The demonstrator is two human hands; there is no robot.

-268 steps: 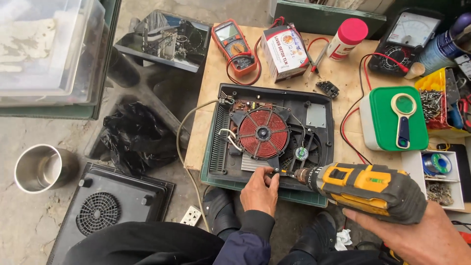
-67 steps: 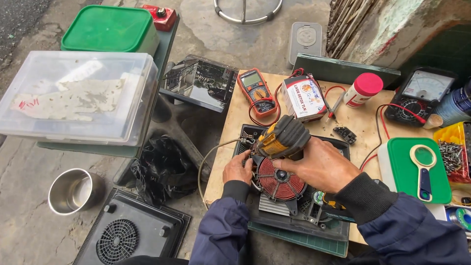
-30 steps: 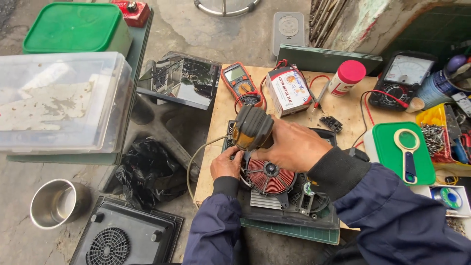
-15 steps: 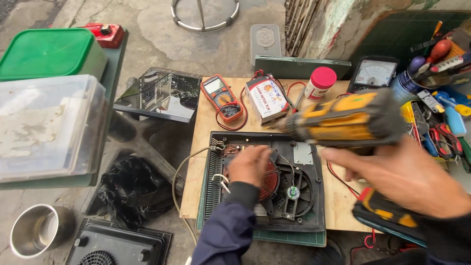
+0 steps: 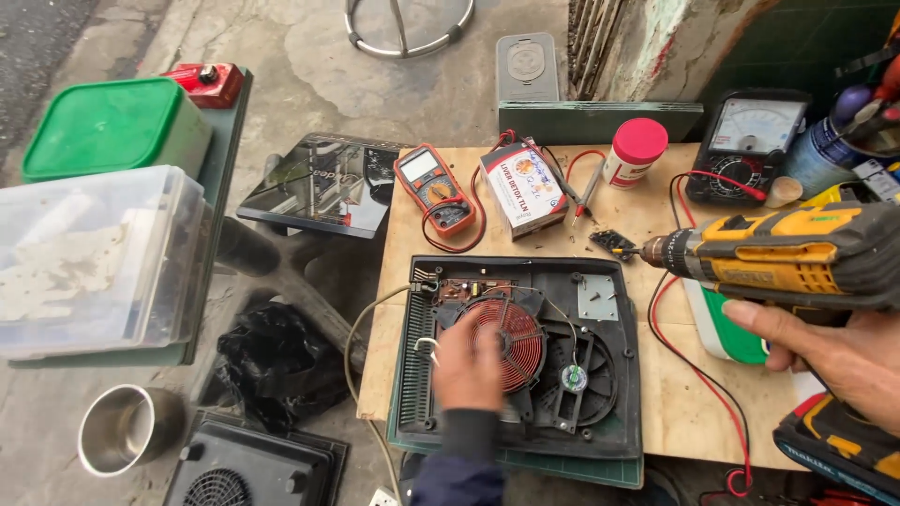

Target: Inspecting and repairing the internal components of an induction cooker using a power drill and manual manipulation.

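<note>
An opened induction cooker base [image 5: 614, 431] lies on a small wooden table [image 5: 675, 412], its red copper coil [image 5: 511, 333], circuit board and black fan [image 5: 574, 379] exposed. My left hand [image 5: 466, 365] rests, blurred, on the left part of the coil with fingers spread. My right hand [image 5: 844, 356] holds a yellow and black cordless drill [image 5: 787, 253] level above the table's right side, with its bit pointing left, clear of the cooker.
An orange multimeter [image 5: 433, 187], a small box, a red-capped white bottle [image 5: 633, 150] and an analogue meter [image 5: 745, 145] stand at the table's back. On the ground to the left lie a glass cooktop panel [image 5: 323, 183], plastic bins, a steel cup [image 5: 127, 426] and another cooker base [image 5: 248, 468].
My right hand has lifted the drill off the cooker's upper left and swung it to the right side. My left hand has shifted onto the coil.
</note>
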